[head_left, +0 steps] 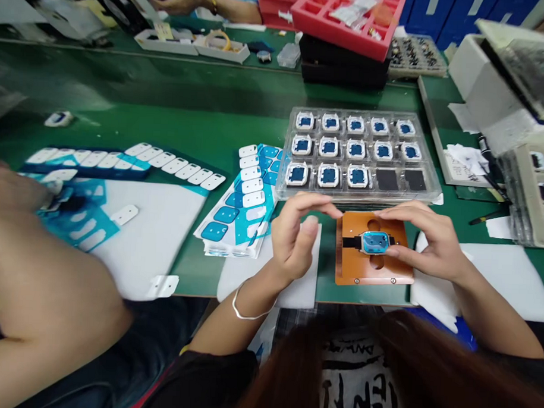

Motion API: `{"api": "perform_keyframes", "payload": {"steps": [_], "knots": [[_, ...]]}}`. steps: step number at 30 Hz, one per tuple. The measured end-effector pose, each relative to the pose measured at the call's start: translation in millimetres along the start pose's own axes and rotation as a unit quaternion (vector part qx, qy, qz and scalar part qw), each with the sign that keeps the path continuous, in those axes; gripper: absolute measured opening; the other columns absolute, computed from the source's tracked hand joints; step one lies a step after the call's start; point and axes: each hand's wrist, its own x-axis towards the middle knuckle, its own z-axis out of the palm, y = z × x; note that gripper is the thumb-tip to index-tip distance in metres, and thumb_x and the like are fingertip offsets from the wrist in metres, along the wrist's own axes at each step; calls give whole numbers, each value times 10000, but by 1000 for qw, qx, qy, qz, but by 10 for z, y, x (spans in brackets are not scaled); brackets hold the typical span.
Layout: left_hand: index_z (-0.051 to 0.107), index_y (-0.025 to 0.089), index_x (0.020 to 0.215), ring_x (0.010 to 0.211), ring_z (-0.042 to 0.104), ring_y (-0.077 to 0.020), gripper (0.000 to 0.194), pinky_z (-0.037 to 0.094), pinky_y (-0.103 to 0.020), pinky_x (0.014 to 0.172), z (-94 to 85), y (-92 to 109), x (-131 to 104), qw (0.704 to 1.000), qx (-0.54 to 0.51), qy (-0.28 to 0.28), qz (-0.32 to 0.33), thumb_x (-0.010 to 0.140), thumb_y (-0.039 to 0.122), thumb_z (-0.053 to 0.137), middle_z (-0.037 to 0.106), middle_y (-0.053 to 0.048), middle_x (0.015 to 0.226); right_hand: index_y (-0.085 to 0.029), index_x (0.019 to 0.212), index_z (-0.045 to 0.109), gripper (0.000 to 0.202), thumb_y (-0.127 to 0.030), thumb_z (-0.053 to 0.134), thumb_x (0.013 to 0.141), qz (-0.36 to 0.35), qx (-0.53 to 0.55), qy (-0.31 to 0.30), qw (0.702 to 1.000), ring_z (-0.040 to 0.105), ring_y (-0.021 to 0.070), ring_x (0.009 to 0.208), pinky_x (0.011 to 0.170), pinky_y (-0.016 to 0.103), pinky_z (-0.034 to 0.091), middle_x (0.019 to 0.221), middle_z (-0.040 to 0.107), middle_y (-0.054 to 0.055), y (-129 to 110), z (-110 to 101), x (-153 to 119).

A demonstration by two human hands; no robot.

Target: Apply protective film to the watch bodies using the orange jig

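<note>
An orange-brown fixture plate (352, 269) lies at the table's front edge, with a blue-faced watch-like part (375, 242) seated at its middle and a black strip running left from it. My right hand (431, 242) rests over the plate's right side, fingers apart, its thumb at the part's right edge. To the left of the plate is my left hand (300, 235), empty, its fingers curved and apart, the index fingertip near the plate's top left corner. Behind them, a clear tray (284, 189) holds several white-framed parts with blue centres.
Blue and white adhesive sheets (236, 211) are stacked left of my hands. A co-worker's arm (42, 261) reaches in at far left over a white foam sheet (141, 223). Red and black trays (345, 22) stand behind; boxes (490, 81) are at right.
</note>
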Motion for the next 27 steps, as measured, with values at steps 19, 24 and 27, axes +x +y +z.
{"api": "perform_keyframes", "payload": {"steps": [19, 24, 27], "knots": [[636, 226, 881, 594, 563, -181, 318, 449, -370, 665, 7, -138, -58, 996, 6, 22, 85, 986, 331, 355, 630, -5, 587, -146, 1505, 353, 714, -597, 436, 957, -143, -93, -279, 945, 95, 312, 1516, 1203, 623, 3, 1541, 392, 145, 9, 567, 347], [627, 210, 906, 629, 575, -182, 298, 446, -354, 652, 71, -158, -20, 993, 6, 32, 117, 988, 287, 352, 658, -23, 655, -156, 1292, 582, 444, -454, 407, 1013, -171, 10, -151, 974, 324, 240, 1445, 1169, 484, 294, 1414, 548, 129, 48, 194, 387], [600, 211, 1001, 735, 581, -188, 272, 450, -342, 674, 78, -177, -23, 990, 6, 62, 125, 996, 276, 336, 666, -41, 780, -165, 1072, 645, 277, -385, 504, 982, -130, 6, -73, 989, 585, 219, 1090, 956, 416, 459, 1096, 688, 102, 36, -126, 351]]}}
